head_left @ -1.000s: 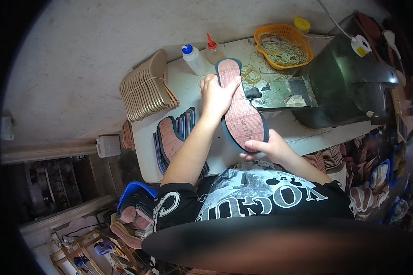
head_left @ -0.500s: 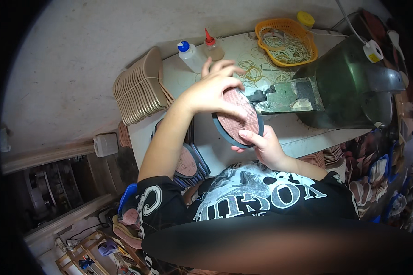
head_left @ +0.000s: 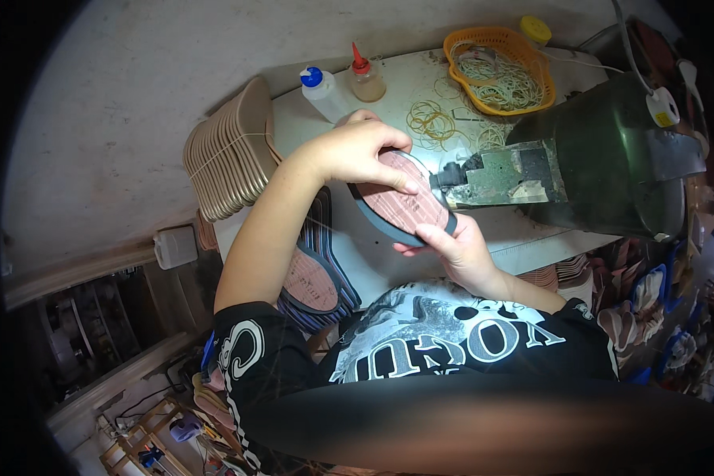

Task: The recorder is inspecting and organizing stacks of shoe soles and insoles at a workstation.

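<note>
Between both my hands is an insole [head_left: 397, 205] with a pinkish patterned top and a thick dark rim, tilted over the table. My left hand [head_left: 361, 155] grips its far left end, thumb on the patterned face and fingers behind. My right hand [head_left: 462, 252] pinches the near right end, its thumb on top. The insole's right edge is close to the dark tip on the arm [head_left: 496, 178] of a green machine [head_left: 611, 166]; whether they touch I cannot tell. By my left forearm, more pink-topped insoles [head_left: 311, 284] lie piled up.
A banded stack of beige insoles [head_left: 226, 163] stands at the far left. Behind my hands are a blue-capped bottle [head_left: 323, 94], a red-tipped bottle [head_left: 366, 83] and loose rubber bands [head_left: 431, 120]. An orange basket [head_left: 460, 75] holds more bands; a white cable hangs by the machine.
The insole has shifted slightly left and turned a little. My left hand's fingers, spread before, are now folded behind the insole, with the thumb across its top. My right hand keeps hold.
</note>
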`<control>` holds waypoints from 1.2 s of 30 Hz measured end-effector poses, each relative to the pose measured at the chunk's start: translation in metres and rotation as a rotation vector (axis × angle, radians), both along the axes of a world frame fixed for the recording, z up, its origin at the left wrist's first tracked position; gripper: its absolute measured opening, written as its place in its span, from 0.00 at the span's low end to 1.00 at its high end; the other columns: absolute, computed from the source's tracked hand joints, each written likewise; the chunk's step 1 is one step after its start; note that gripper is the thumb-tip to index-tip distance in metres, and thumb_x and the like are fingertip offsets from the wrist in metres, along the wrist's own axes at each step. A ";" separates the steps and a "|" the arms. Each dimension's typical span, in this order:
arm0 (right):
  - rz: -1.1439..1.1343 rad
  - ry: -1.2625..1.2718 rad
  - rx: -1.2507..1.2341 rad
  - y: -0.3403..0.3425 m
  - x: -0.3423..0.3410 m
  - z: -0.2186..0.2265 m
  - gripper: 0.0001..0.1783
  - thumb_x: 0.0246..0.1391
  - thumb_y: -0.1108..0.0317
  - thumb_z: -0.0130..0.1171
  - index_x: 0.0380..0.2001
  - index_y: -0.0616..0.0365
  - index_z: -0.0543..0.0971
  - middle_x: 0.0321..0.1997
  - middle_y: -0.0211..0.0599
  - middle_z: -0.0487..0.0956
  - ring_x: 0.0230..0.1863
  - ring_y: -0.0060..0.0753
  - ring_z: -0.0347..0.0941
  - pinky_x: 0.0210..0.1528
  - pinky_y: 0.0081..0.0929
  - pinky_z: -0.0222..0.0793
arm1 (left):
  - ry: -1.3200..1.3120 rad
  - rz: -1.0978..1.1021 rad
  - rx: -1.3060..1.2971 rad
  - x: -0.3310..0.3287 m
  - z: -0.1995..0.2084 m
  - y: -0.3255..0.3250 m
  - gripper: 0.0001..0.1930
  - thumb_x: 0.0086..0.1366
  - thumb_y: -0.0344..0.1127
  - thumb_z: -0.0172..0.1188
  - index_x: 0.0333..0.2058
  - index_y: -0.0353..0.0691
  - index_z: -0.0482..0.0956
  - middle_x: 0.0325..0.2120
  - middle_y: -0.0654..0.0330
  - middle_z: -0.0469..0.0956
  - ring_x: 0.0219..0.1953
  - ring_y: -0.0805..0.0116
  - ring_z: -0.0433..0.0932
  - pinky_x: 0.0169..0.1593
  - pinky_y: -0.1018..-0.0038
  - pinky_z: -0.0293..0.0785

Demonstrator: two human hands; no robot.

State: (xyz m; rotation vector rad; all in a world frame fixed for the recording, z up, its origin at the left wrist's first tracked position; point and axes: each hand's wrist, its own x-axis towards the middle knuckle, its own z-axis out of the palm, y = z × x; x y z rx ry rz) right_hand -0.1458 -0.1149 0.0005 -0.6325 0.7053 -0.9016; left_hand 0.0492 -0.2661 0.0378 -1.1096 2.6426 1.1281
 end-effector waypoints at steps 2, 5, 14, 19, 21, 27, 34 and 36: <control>0.005 -0.003 0.011 -0.002 0.000 0.000 0.18 0.64 0.64 0.53 0.48 0.70 0.75 0.41 0.45 0.81 0.41 0.35 0.81 0.44 0.27 0.77 | -0.007 0.020 -0.016 0.002 0.006 0.002 0.28 0.49 0.59 0.69 0.38 0.42 0.78 0.29 0.57 0.75 0.48 0.55 0.67 0.58 0.60 0.60; -0.010 -0.004 0.028 -0.004 -0.002 -0.001 0.19 0.66 0.62 0.50 0.47 0.70 0.76 0.41 0.46 0.81 0.41 0.36 0.81 0.44 0.28 0.78 | -0.015 0.081 0.070 0.002 0.011 0.001 0.28 0.50 0.59 0.69 0.36 0.39 0.78 0.29 0.56 0.75 0.44 0.59 0.70 0.45 0.67 0.68; -0.043 -0.006 0.084 -0.007 0.002 0.001 0.22 0.67 0.59 0.49 0.43 0.73 0.77 0.38 0.49 0.82 0.38 0.37 0.82 0.42 0.26 0.79 | 0.052 0.205 0.032 0.018 0.005 0.026 0.26 0.54 0.55 0.67 0.30 0.33 0.75 0.20 0.59 0.69 0.26 0.70 0.68 0.30 0.72 0.65; -0.058 0.033 0.077 -0.007 -0.001 0.005 0.20 0.65 0.59 0.52 0.42 0.70 0.78 0.37 0.45 0.82 0.36 0.31 0.82 0.39 0.23 0.79 | 0.045 0.315 0.042 0.013 0.015 0.047 0.25 0.55 0.55 0.67 0.28 0.34 0.74 0.18 0.61 0.67 0.24 0.73 0.65 0.29 0.73 0.63; -0.066 0.051 0.067 -0.007 -0.003 -0.001 0.20 0.64 0.58 0.52 0.42 0.69 0.79 0.37 0.44 0.83 0.34 0.29 0.81 0.37 0.23 0.79 | 0.072 0.361 0.032 0.014 0.010 0.055 0.25 0.55 0.56 0.66 0.28 0.34 0.74 0.18 0.62 0.67 0.24 0.74 0.65 0.28 0.73 0.63; -0.108 0.066 0.032 -0.007 0.002 0.001 0.21 0.64 0.56 0.52 0.40 0.68 0.78 0.35 0.44 0.82 0.32 0.29 0.81 0.35 0.22 0.79 | 0.161 0.462 0.101 0.018 -0.003 0.060 0.23 0.57 0.54 0.67 0.28 0.36 0.75 0.21 0.67 0.71 0.26 0.78 0.66 0.29 0.76 0.63; -0.096 0.112 -0.009 -0.009 -0.002 -0.002 0.19 0.63 0.56 0.54 0.39 0.65 0.78 0.33 0.41 0.82 0.31 0.30 0.81 0.35 0.23 0.79 | 0.123 0.639 0.165 0.016 -0.010 0.076 0.23 0.58 0.53 0.67 0.31 0.33 0.79 0.25 0.64 0.76 0.27 0.78 0.72 0.30 0.79 0.69; -0.083 0.139 -0.023 -0.011 -0.004 -0.001 0.17 0.61 0.56 0.56 0.40 0.61 0.78 0.34 0.39 0.82 0.33 0.29 0.81 0.36 0.25 0.78 | 0.079 0.686 0.176 0.011 -0.008 0.083 0.25 0.57 0.53 0.67 0.32 0.32 0.80 0.26 0.63 0.78 0.27 0.77 0.74 0.30 0.78 0.70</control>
